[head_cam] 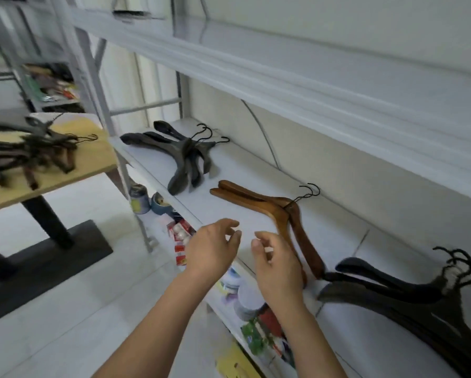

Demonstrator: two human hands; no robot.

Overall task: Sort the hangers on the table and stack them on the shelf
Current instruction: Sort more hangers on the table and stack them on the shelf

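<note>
Both empty: left hand (211, 248), right hand (276, 264); table hangers (29, 154) blurred.

Storeroom: metal shelving (256, 75), sorted hangers (179, 151)

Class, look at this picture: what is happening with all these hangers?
A person is sorting hangers by colour onto a white shelf. Three piles already lie there: grey hangers, brown hangers and black hangers. Both hands are empty and open, the left hand and right hand hovering by the shelf edge beside the brown pile. More unsorted hangers wait on the wooden table to the left.
</note>
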